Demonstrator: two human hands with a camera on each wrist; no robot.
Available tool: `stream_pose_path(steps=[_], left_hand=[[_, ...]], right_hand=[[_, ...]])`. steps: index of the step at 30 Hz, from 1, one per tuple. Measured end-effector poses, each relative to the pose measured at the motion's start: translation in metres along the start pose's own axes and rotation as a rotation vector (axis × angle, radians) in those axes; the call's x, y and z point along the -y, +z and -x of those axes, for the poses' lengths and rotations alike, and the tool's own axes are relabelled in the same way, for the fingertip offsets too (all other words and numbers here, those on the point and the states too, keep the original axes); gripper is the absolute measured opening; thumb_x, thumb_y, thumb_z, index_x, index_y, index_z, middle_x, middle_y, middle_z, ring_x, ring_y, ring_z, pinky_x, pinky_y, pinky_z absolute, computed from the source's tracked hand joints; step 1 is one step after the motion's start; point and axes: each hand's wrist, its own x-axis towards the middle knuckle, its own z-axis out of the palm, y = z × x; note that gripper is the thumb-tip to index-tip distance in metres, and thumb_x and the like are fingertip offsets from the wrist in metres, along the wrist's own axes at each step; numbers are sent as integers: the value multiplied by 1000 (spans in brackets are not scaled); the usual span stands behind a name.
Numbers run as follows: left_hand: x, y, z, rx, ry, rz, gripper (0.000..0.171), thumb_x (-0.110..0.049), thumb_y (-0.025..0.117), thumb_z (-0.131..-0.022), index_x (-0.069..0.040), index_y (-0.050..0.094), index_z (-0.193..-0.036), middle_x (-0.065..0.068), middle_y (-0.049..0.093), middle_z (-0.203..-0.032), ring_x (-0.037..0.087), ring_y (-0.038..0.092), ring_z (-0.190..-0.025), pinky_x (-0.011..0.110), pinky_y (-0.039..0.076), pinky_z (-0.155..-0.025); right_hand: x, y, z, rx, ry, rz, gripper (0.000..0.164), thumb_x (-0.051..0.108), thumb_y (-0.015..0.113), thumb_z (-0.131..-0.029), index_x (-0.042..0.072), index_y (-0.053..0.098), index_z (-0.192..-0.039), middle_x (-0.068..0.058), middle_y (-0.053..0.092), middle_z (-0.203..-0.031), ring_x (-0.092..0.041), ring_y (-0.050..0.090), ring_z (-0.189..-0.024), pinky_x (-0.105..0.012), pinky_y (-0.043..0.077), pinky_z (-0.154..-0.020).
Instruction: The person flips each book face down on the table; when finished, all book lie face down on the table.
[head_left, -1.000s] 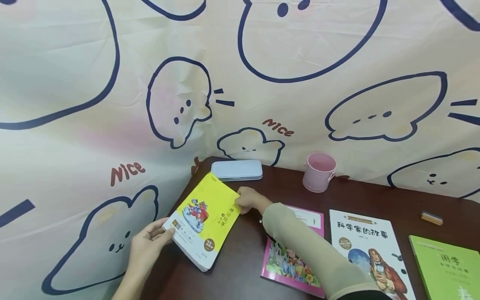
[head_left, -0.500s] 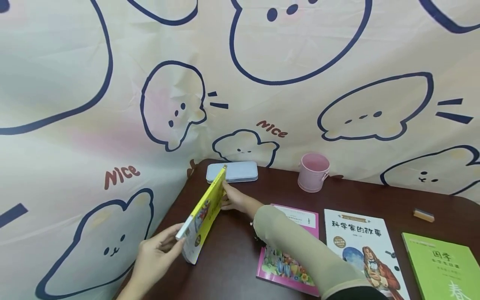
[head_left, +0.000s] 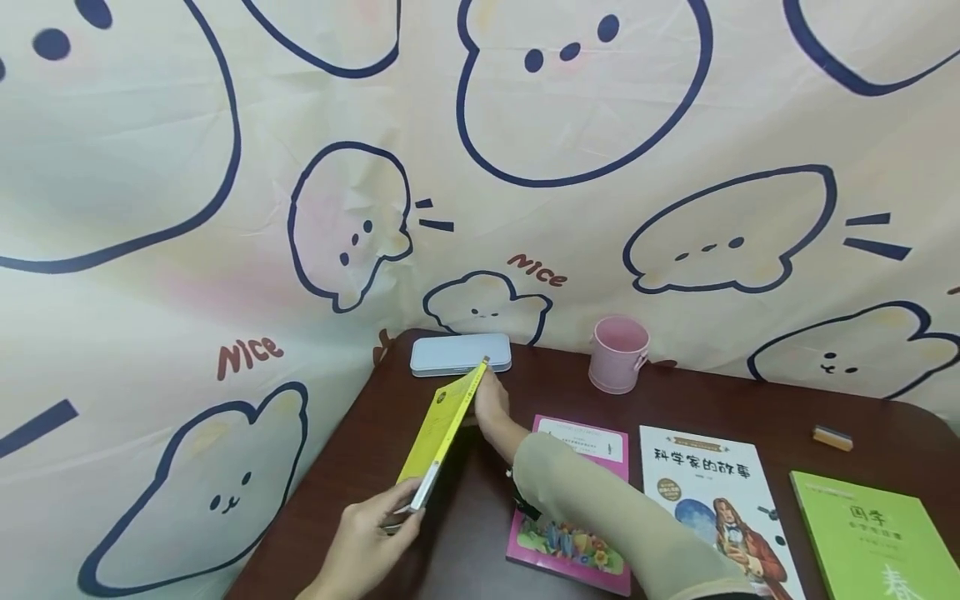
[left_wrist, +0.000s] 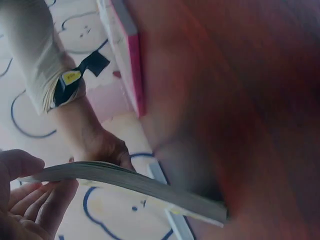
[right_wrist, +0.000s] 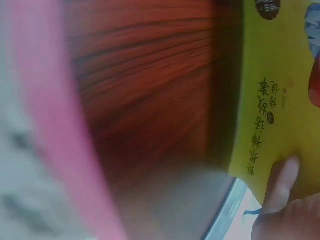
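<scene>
A yellow-covered book [head_left: 435,429] is held on edge, tilted, over the left part of the dark table, its back cover and spine showing in the head view. My left hand [head_left: 367,537] pinches its near end. In the left wrist view the thumb [left_wrist: 22,164] lies on one side of the page block and the fingers on the other. My right hand [head_left: 492,408] holds the far end from the right, partly hidden by the book. One finger [right_wrist: 283,182] of it presses on the front cover in the right wrist view.
Right of the yellow book lie a pink book [head_left: 525,546], partly under the right forearm, a white book [head_left: 712,492] and a green book [head_left: 862,533]. At the back stand a light blue tin case [head_left: 459,354] and a pink bucket [head_left: 618,354]. A small eraser-like block [head_left: 832,439] lies at the right.
The yellow book has turned from front cover up, through upright, to show its back cover. My left hand has moved right along with it. The other books have stayed put.
</scene>
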Motion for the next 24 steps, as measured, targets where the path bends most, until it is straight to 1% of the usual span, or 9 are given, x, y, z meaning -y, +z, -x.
stream_pose_path(steps=[3, 6, 9, 12, 16, 18, 20, 22, 24], left_hand=[[-2, 8, 1, 18, 1, -24, 46, 13, 74, -65, -4, 68, -107, 7, 71, -96, 8, 68, -78, 12, 52, -59], [-3, 12, 2, 37, 27, -65, 46, 12, 74, -65, -3, 69, -108, 6, 71, -97, 8, 68, -78, 10, 50, -60], [-4, 14, 2, 39, 66, -110, 47, 12, 75, -64, -3, 69, -108, 5, 71, -98, 8, 68, -78, 9, 50, -61], [-4, 18, 0, 26, 91, -130, 48, 12, 75, -62, -2, 70, -107, 6, 72, -98, 8, 68, -77, 8, 50, -61], [-2, 28, 3, 13, 93, -168, 46, 11, 75, -60, -2, 72, -104, 5, 72, -95, 4, 67, -74, 7, 49, -61], [-1, 33, 6, 37, 77, -212, 44, 7, 76, -61, -3, 72, -103, 3, 72, -93, 2, 65, -73, 10, 50, -60], [-2, 37, 8, 122, 21, -272, 42, -2, 78, -65, -6, 71, -106, 3, 72, -96, 5, 67, -77, 18, 54, -64], [-1, 37, 9, 272, -79, -323, 43, -17, 80, -71, -9, 69, -111, 7, 69, -106, 16, 67, -90, 32, 56, -73], [2, 34, 9, 443, -203, -395, 52, -34, 79, -72, -12, 66, -118, 13, 63, -119, 33, 60, -107, 49, 49, -87]], right_hand=[[-5, -9, -1, -40, -8, 25, 65, 58, 20, -96, 6, 58, -83, -14, 58, -76, -20, 58, -48, -43, 54, -49], [-9, -16, 2, -47, -70, 121, 65, 58, 18, -96, 8, 56, -83, -12, 56, -73, -18, 57, -51, -35, 52, -48], [-9, -22, 3, -18, -153, 243, 51, 50, 29, -96, 8, 56, -90, -11, 56, -73, -17, 58, -54, -30, 52, -46], [-5, -28, 0, -31, -249, 428, 36, 39, 46, -91, 6, 59, -101, -9, 59, -77, -16, 58, -58, -30, 52, -51], [-4, -34, -5, -99, -298, 684, 40, 32, 58, -85, 4, 57, -113, -7, 60, -83, -18, 54, -68, -34, 48, -63], [-6, -36, -7, -102, -285, 746, 41, 31, 59, -84, 4, 54, -115, -6, 59, -85, -19, 53, -70, -35, 46, -64], [-10, -39, -8, -83, -267, 777, 35, 28, 59, -84, 4, 53, -110, -7, 58, -80, -21, 53, -67, -34, 45, -60], [-15, -41, -9, -61, -265, 803, 32, 25, 59, -85, 4, 52, -108, -6, 57, -76, -20, 52, -62, -32, 42, -54], [-17, -43, -10, -37, -272, 810, 33, 23, 58, -85, 3, 51, -110, -6, 55, -71, -20, 50, -57, -30, 40, -50]])
